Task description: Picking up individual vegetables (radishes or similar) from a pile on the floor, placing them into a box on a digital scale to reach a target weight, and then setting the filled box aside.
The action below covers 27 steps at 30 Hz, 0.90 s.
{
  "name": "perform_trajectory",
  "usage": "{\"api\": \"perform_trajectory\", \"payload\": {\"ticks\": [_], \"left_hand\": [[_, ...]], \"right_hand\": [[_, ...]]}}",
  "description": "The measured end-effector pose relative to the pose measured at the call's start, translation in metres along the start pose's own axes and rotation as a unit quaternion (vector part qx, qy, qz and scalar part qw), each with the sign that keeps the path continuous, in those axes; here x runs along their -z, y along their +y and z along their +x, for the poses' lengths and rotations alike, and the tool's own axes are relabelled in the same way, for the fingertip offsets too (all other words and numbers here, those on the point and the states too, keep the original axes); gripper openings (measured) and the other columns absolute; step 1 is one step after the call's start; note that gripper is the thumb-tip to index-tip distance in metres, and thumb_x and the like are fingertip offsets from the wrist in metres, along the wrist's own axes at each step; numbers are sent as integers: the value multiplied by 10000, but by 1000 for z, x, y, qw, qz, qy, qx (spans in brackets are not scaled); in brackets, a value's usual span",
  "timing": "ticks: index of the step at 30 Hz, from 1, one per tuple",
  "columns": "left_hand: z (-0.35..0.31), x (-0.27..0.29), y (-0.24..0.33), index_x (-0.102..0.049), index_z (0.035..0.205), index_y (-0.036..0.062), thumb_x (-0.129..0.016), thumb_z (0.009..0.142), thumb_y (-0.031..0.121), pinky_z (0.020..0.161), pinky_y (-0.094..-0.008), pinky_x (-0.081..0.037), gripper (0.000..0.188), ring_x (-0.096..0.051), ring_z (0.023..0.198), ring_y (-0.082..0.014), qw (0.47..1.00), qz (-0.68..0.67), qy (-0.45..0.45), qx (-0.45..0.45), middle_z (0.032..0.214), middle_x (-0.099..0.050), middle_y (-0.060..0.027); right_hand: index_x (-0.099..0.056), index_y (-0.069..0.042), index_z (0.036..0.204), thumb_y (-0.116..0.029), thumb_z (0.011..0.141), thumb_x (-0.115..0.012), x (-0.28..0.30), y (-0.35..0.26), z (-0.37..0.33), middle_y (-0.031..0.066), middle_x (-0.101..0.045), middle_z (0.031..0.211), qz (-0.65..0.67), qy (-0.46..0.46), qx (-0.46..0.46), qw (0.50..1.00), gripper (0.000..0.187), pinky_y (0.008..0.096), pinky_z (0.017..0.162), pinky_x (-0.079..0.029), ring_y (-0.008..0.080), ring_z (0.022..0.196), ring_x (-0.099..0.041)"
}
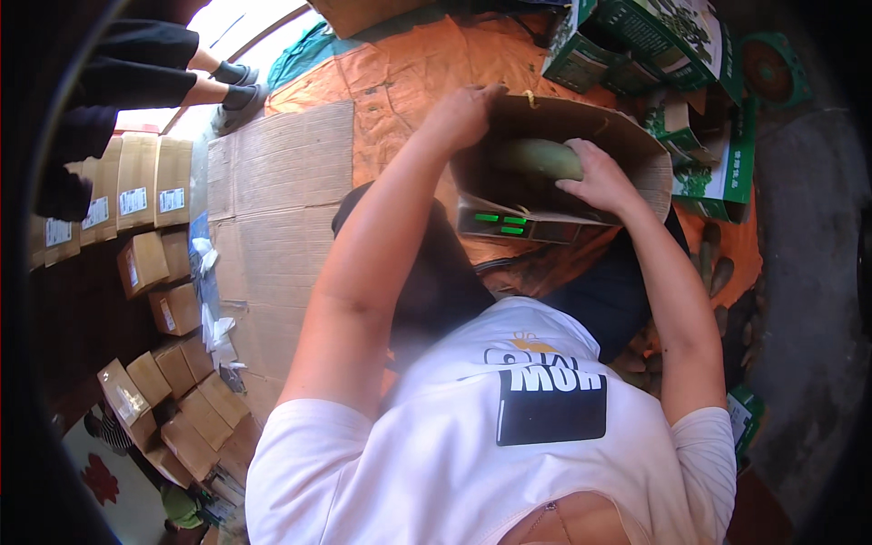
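An open cardboard box (636,136) stands on a digital scale (554,232) with green lit displays. My left hand (461,116) is closed on the box's far left edge, near a yellow cord loop (531,98). Inside the box, my right hand (599,177) grips the right end of a long, smooth, pale-green vegetable (536,158), gourd-like in shape. Its left end fades into the shadow of the box. Whatever lies under it is too dark to make out.
Green printed cartons (668,45) stand at the far right. Long brown roots (718,272) lie right of my right arm. An orange sheet (409,68) and flattened cardboard (277,191) cover the floor. Packed boxes (136,182) line the left, where another person's legs (209,77) show.
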State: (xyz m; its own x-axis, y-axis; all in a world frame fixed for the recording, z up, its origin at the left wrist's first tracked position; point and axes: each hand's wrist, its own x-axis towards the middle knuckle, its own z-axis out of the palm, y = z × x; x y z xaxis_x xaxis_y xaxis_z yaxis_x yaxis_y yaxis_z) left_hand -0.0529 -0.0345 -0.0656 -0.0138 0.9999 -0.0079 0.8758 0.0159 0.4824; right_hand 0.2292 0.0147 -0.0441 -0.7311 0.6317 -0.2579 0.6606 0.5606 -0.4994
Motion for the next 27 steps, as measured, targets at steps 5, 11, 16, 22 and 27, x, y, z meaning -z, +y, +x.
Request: {"api": "perform_trajectory", "payload": {"ticks": [5,11,16,22,27], "left_hand": [[-1,-1,-4,-580,1312,129,-466,889,17,878,-479,-536,452,-651,1035,-395,998,-51,16,-30,1097,-690,-203],[1,-2,-6,-599,1291,122,-475,915,62,886,-484,-529,400,-652,1020,-408,997,-55,25,-47,1077,-693,-213],[0,1,-10,-599,1316,117,-511,998,225,957,-469,-506,348,-635,1098,-403,994,-67,54,-65,1177,-669,-229],[-2,11,-19,-676,1155,75,-516,1001,291,887,-496,-504,310,-637,1025,-416,982,-76,171,6,1089,-690,-203],[-5,35,-26,-750,928,77,-556,950,401,865,-486,-513,377,-670,947,-401,984,-29,156,84,981,-711,-198]], "right_hand": [[-569,-55,1269,-216,805,-754,5,0,0,193,-605,1197,-54,117,49,990,524,445,980,-481,388,1132,-591],[-617,-38,1268,-143,911,-687,60,47,-104,122,-633,1230,52,293,-27,954,379,353,1017,-455,255,1167,-609],[-613,25,1258,-68,978,-619,53,144,-242,102,-673,1168,139,467,-246,838,295,303,950,-488,163,1066,-638],[-604,34,1232,-93,970,-612,-83,250,-406,116,-688,1131,114,433,-318,836,291,336,916,-511,215,1032,-664],[-617,16,1181,-28,901,-610,-254,293,-517,94,-677,1009,194,297,-486,799,284,340,841,-533,215,912,-648]]}}
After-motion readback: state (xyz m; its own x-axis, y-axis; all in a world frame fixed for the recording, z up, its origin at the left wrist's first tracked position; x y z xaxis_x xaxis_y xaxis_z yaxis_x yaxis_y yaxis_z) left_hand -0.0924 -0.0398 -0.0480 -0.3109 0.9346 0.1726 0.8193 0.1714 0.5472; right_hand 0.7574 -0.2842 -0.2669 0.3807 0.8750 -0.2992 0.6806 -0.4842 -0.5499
